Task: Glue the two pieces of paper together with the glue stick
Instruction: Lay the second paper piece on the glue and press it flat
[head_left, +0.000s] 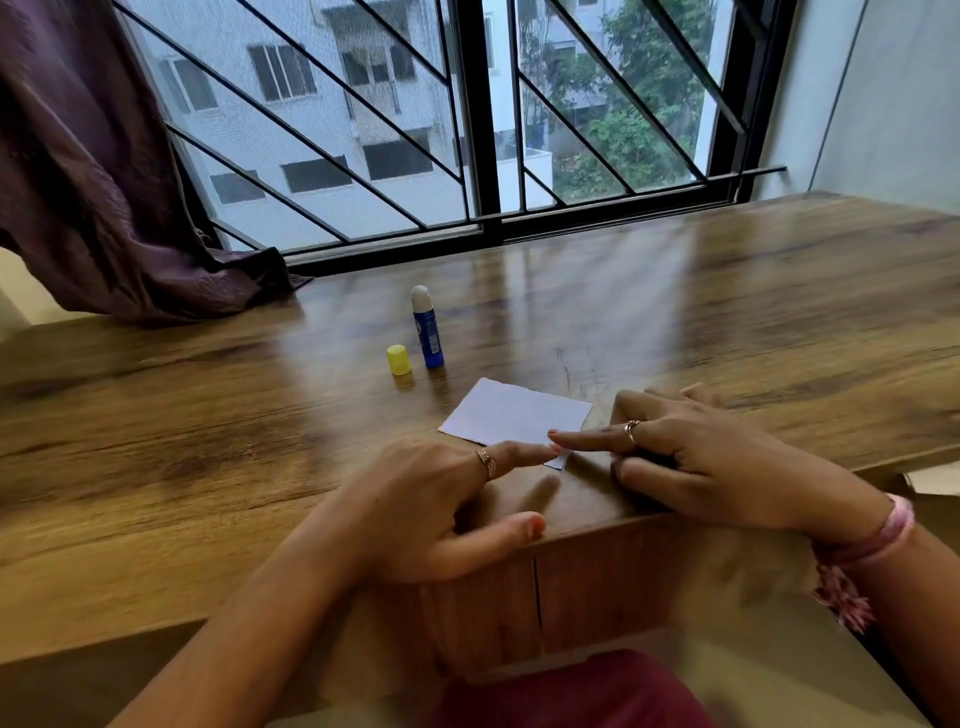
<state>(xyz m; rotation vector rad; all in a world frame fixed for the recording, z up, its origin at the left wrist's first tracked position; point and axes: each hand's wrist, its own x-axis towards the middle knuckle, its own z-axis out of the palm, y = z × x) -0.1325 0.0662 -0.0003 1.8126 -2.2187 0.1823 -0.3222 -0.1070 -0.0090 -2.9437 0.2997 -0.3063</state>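
Note:
A small white paper (511, 415) lies flat on the wooden table (208, 415) near its front edge; I cannot tell whether it is one sheet or two stacked. My left hand (447, 514) presses its straight index finger on the paper's near right corner. The straight index finger of my right hand (691, 457) presses on the same corner from the right. Behind the paper an uncapped blue glue stick (428, 330) stands upright, its white glue tip showing. Its yellow cap (398, 359) stands beside it on the left.
A purple curtain (104, 182) drapes onto the table's far left. A barred window (467, 130) runs along the back edge. A pale wall (883, 104) closes the right side. A bit of pale paper or card (935, 478) shows past the table's right front edge.

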